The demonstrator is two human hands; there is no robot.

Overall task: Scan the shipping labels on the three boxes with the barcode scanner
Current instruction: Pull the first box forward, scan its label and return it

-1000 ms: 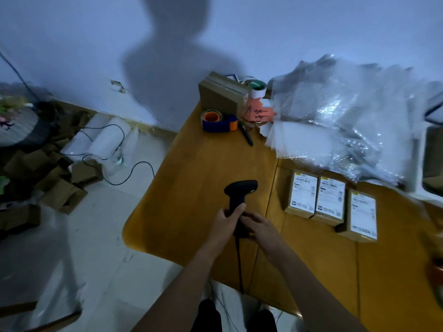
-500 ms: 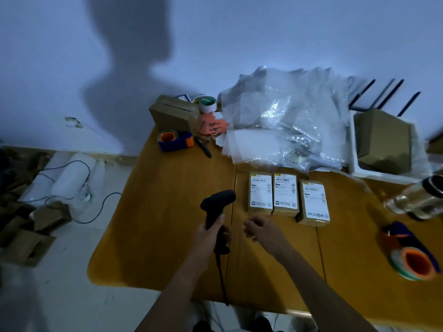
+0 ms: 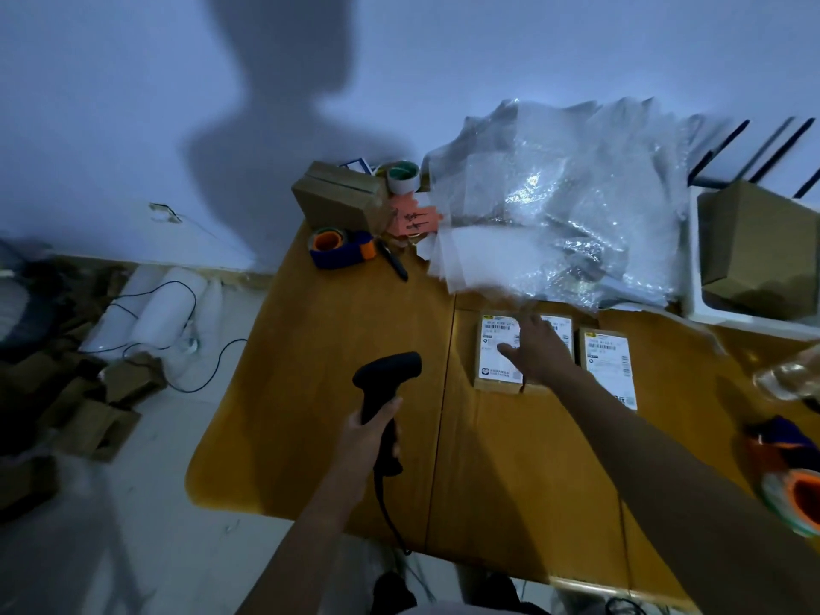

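Three small cardboard boxes with white shipping labels lie in a row on the wooden table (image 3: 337, 348): the left box (image 3: 493, 348), the middle box (image 3: 562, 327), the right box (image 3: 608, 361). My left hand (image 3: 368, 441) grips the handle of the black barcode scanner (image 3: 386, 383), held upright left of the boxes, its cable hanging off the table's front edge. My right hand (image 3: 539, 355) is stretched out with fingers spread over the left and middle boxes, hiding most of the middle box. I cannot tell whether it touches them.
A heap of bubble wrap (image 3: 572, 206) lies behind the boxes. At the back left stand a brown carton (image 3: 337, 201), a blue tape dispenser (image 3: 339, 248) and a pen (image 3: 392, 259). Another tape dispenser (image 3: 790, 477) sits at the right edge. Cardboard scraps (image 3: 88, 410) litter the floor.
My right hand has let go of the scanner handle and reached forward over the left and middle boxes. The left hand keeps holding the scanner. The view has swung.
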